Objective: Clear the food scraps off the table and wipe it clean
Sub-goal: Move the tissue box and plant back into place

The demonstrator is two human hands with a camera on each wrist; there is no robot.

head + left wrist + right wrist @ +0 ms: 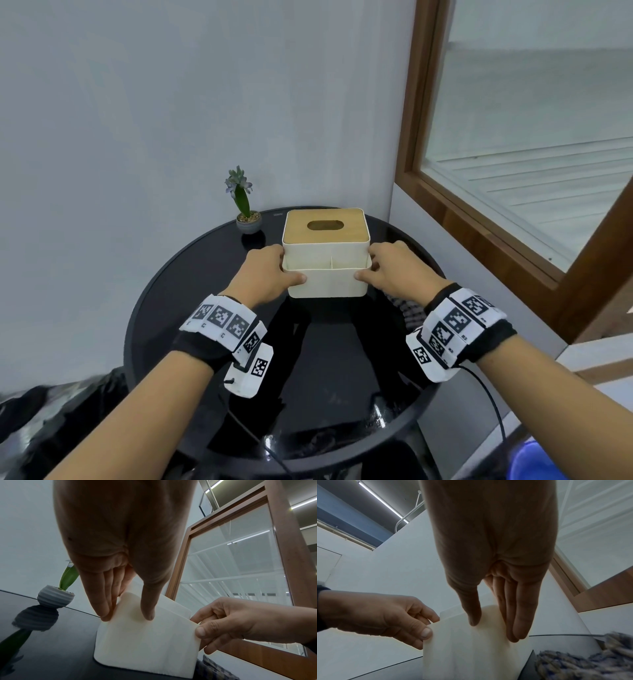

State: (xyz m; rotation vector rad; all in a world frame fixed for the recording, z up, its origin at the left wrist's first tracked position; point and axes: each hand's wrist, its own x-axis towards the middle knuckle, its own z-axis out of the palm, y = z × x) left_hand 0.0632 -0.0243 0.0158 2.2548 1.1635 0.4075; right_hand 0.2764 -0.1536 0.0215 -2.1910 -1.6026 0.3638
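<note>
Pale wall [137, 120]; wood-framed window [513, 137], perhaps frosted.

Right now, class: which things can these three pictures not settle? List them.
- Tissues inside the tissue box: head view, slot too dark.
- Fingertips of left hand and right hand: head view, hidden behind the box.
- Checked cloth: right wrist view, blurred, cut off by the edge.
- Scraps on the table: none discernible against the glare.

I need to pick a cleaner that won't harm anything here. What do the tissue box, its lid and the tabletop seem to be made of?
Tissue box: cream, matte and smooth with rounded corners, probably plastic.
Lid: tan with faint grain, looks like bamboo or wood, possibly a veneer.
Tabletop: black and very glossy, mirroring the flowerpot, so likely glass or polished lacquer.
</note>
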